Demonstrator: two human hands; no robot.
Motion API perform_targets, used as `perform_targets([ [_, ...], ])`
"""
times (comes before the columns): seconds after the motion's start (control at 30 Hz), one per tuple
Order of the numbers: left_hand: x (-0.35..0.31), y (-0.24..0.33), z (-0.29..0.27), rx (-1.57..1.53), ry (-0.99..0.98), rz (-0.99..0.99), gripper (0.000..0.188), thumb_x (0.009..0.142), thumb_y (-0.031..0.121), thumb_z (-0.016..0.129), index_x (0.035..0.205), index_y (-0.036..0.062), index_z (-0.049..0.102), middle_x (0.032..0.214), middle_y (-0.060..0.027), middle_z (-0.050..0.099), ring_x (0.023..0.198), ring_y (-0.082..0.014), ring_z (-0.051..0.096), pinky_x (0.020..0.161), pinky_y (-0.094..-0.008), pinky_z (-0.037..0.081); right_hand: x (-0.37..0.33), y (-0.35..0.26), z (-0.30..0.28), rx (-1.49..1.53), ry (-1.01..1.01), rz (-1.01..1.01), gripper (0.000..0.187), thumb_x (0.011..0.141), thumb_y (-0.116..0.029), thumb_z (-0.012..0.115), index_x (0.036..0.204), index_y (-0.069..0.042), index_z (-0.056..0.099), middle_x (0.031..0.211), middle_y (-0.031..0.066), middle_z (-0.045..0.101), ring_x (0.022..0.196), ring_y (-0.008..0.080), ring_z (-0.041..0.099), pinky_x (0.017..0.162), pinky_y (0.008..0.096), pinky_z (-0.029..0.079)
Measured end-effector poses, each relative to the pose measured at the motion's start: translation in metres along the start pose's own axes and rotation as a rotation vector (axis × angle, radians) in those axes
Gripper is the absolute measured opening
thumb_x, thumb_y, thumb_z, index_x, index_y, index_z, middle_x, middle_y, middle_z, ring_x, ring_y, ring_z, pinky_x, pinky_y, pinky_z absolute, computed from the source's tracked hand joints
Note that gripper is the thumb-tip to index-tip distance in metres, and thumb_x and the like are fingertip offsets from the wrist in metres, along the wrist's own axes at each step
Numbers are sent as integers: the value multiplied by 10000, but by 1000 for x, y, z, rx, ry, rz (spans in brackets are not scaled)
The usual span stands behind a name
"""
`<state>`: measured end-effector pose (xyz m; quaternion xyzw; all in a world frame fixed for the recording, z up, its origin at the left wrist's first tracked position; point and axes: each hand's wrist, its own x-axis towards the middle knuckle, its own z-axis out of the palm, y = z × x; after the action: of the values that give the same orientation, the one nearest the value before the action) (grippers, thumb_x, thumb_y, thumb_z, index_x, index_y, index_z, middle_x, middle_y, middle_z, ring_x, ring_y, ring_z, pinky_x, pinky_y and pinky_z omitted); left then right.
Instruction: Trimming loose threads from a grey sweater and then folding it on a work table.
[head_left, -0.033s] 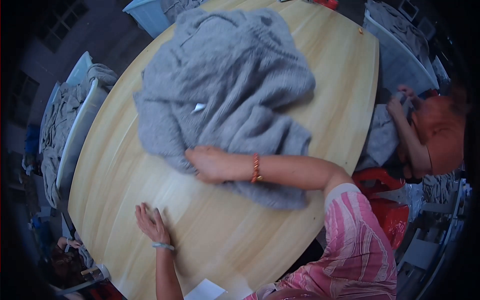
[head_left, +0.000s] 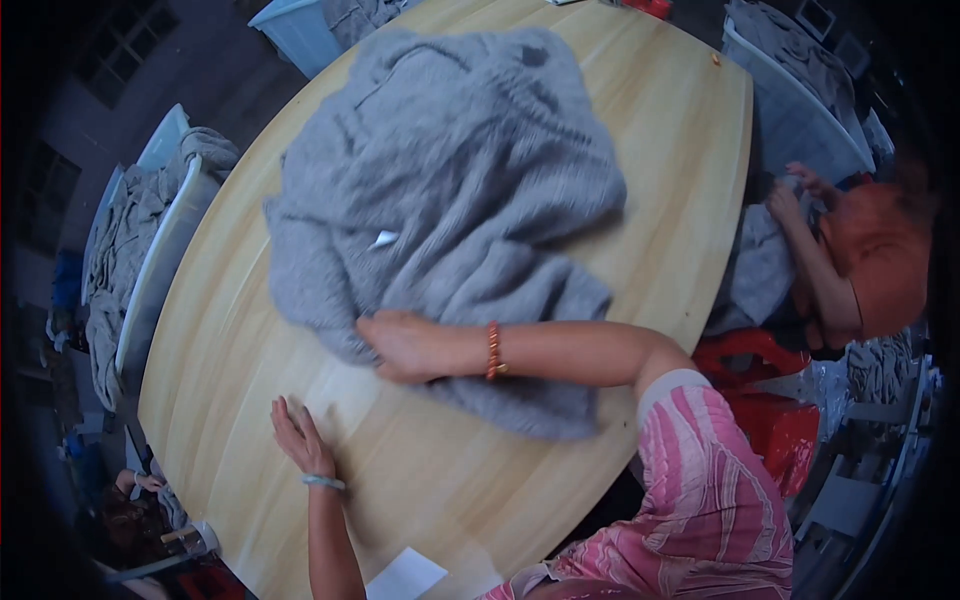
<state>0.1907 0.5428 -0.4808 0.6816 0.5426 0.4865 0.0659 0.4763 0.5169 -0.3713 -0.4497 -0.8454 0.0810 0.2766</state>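
Observation:
A large, rumpled grey knitted garment (head_left: 450, 170) is spread over the wooden table (head_left: 670, 110). A small white tag (head_left: 383, 239) shows on it. My right hand (head_left: 405, 346), with a beaded bracelet at the wrist, is closed on the garment's near-left edge; its fingertips are partly hidden in the fabric. Part of the garment lies under and nearer than my right forearm. My left hand (head_left: 303, 437) rests on the bare tabletop, fingers stretched out, apart from the garment. A white sheet of paper (head_left: 406, 575) lies near my left forearm.
Bins heaped with grey knitwear stand at the left (head_left: 165, 240), far left (head_left: 290, 35) and far right (head_left: 800, 90). A person in orange (head_left: 880, 260) handles grey fabric beyond the right edge, near a red chair (head_left: 775, 430). Another person's hand (head_left: 150, 482) shows at lower left.
My right hand has shifted slightly toward me and to the left, and the garment's near part has slid toward me with it. My left hand stays on the table, its fingers slightly moved.

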Motion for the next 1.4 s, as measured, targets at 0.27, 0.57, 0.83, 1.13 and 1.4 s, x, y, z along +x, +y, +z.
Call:
perform_targets([
  [0.27, -36, 124, 11, -652, 46, 275, 487, 921, 190, 505, 1342, -3, 354, 1373, -135, 385, 1263, -246, 376, 1029, -373, 307, -196, -87, -15, 267, 505, -183, 463, 785, -168, 645, 1174, 49, 521, 945, 190, 632, 873, 258, 624, 787, 322, 489],
  [0.57, -173, 201, -12, -168, 61, 834, 496, 841, 143, 637, 1282, 25, 444, 1285, -133, 493, 1190, -280, 461, 946, -378, 395, -597, -15, 18, 55, 901, 714, 295, 870, -160, 586, 1111, 10, 590, 943, 87, 662, 855, 120, 608, 771, 269, 485],
  [0.83, -94, 201, 16, 541, 45, 795, 605, 825, 357, 629, 1283, 8, 444, 1239, -202, 519, 1138, -322, 505, 986, -385, 384, -885, 16, 25, -554, 1538, 1376, 414, 823, -354, 608, 1066, -20, 624, 932, 160, 671, 882, 258, 650, 781, 358, 502],
  [1.13, -86, 113, -80, 953, 278, 1412, 353, 754, 206, 662, 1083, 90, 611, 1083, -222, 582, 945, -377, 580, 766, -413, 507, -930, 114, 204, -101, 1259, 1378, 645, 760, -368, 707, 1220, 39, 510, 1078, 223, 607, 992, 282, 588, 881, 373, 449],
  [1.4, -254, 61, -175, 534, 229, 136, 373, 642, 160, 640, 979, 46, 530, 707, -164, 582, 673, -337, 578, 650, -395, 455, -992, 168, 169, -321, 976, 1539, 387, 809, -268, 589, 622, 68, 545, 585, 232, 571, 529, 373, 567, 490, 482, 410],
])
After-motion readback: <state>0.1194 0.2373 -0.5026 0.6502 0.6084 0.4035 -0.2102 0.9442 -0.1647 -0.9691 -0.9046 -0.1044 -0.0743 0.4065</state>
